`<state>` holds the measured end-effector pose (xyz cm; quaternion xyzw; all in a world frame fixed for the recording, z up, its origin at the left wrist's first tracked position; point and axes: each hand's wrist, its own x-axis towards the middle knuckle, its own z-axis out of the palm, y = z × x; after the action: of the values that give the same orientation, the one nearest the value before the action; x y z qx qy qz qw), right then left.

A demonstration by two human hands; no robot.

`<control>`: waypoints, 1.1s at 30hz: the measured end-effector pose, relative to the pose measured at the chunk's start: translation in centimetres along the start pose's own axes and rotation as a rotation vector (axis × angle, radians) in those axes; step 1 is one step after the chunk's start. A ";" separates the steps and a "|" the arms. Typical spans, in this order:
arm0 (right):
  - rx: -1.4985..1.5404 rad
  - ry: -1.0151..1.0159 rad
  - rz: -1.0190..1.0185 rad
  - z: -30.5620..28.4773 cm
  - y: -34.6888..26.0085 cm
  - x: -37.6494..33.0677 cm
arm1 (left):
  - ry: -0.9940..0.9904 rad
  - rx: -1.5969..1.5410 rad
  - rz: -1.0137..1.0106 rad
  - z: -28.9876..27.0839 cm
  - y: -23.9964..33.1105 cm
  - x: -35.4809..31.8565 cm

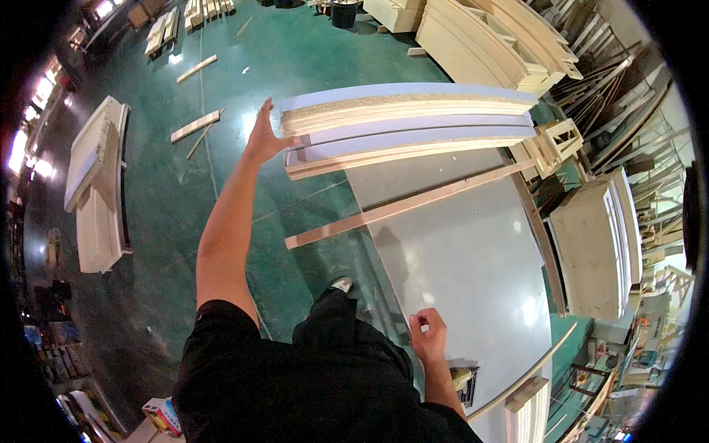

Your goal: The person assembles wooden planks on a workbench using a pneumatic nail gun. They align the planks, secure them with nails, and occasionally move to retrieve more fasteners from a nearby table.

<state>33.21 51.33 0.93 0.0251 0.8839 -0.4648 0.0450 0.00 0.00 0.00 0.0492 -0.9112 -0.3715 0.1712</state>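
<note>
A stack of long pale wooden boards [413, 111], with lilac-white faces and layered edges, lies across the far end of the grey table [465, 244]. My left hand [264, 136] is at its left end, fingers stretched upward and thumb out against the board ends. It is open, not wrapped round them. Over the table's near left edge, my right hand [428, 334] is closed, its fingers curled loosely with nothing visible in them. Between my hands and the stack, a narrow wooden strip [399, 208] crosses the table, its left end sticking out past the edge.
A yellow-and-black tool [464, 380] sits beside my right forearm. More wooden pieces [528, 410] stand at the near right. Board stacks are on the green floor at left [100, 192] and right [594, 247]. Loose wood strips [196, 125] lie beyond my left hand.
</note>
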 end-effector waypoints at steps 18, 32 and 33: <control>0.903 -0.079 0.380 9.1 -14.2 36.5 | -0.235 -0.175 -0.023 -3.3 2.1 3.2; 1.160 0.226 0.552 8.2 -17.7 50.2 | -0.256 -0.039 0.074 -4.8 4.6 -0.6; 1.157 0.217 0.561 7.6 -18.5 49.1 | -0.262 -0.051 0.009 -4.8 5.1 -1.2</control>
<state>-16.77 34.64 6.77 0.3220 0.4502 -0.8311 0.0543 3.00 0.81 6.38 -0.0082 -0.9163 -0.3969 0.0536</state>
